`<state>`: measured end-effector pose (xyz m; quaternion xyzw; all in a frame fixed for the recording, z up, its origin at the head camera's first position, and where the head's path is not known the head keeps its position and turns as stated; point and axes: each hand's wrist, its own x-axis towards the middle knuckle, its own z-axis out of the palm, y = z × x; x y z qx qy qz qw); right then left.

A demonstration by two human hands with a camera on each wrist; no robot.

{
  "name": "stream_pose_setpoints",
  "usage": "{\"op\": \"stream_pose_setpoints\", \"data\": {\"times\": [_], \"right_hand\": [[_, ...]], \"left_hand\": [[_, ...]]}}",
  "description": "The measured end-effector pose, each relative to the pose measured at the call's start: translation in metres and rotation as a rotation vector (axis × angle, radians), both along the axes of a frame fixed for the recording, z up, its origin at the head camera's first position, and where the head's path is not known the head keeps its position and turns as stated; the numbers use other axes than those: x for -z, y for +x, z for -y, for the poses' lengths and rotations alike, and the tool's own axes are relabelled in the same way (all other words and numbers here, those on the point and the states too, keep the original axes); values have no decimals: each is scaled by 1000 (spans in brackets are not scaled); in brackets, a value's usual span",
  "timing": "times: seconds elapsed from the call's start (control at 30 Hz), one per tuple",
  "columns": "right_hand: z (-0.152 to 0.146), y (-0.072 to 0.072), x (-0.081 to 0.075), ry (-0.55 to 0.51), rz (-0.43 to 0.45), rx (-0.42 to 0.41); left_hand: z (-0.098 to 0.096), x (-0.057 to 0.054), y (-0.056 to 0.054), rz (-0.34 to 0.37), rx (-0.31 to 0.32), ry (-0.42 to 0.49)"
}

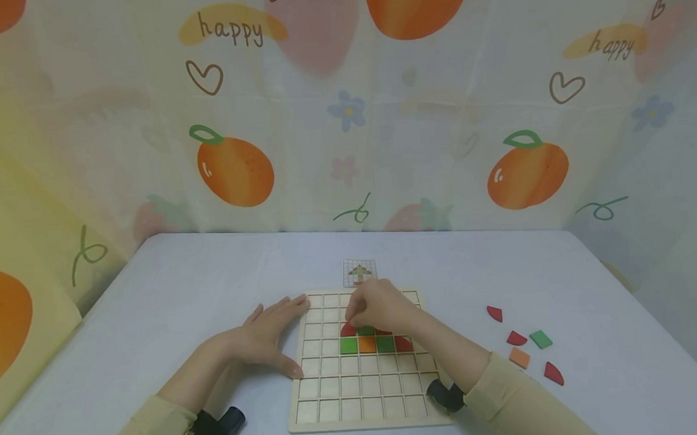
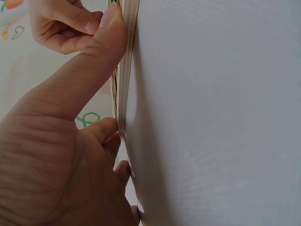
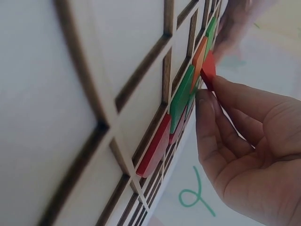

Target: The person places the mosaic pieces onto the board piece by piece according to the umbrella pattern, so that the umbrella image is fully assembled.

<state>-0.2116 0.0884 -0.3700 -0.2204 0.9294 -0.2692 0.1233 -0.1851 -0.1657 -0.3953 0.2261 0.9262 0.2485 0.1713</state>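
A wooden grid board (image 1: 347, 385) lies on the table. My left hand (image 1: 264, 336) rests at its left edge, fingers spread, thumb and fingertips touching the rim. Over the board, my right hand (image 1: 384, 305) pinches a red quarter-circle tile (image 3: 209, 71) between thumb and fingers, tilted above the grid in the right wrist view. One row holds a green square tile (image 1: 348, 345), an orange square tile (image 1: 367, 344), another green square (image 1: 385, 344) and a red quarter-circle (image 1: 403, 343). Above them sit a green tile (image 1: 365, 331) and a red one, partly hidden by the right hand.
A small pattern card (image 1: 360, 271) lies behind the board. To the right are several loose tiles: red quarter-circles (image 1: 553, 373), a green square (image 1: 541, 339) and an orange square (image 1: 519, 357). A printed curtain (image 1: 379, 129) hangs behind the table.
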Motion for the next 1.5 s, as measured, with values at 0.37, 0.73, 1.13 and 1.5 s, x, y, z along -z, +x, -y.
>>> {"op": "stream_pose_setpoints", "data": {"times": [0.37,0.73,1.13,1.5], "right_hand": [[0,0,0,-18,7,22],[-4,-4,-6,-42,-12,36],[-37,-16,-21,-8,-74,75],[-102,-25,-33,57,-52,155]], "left_hand": [[-1,-3,0,-3,-8,-20],[-1,-3,0,0,-6,-19],[0,0,-1,-5,-4,-11],[1,1,-2,-17,-6,-21]]}}
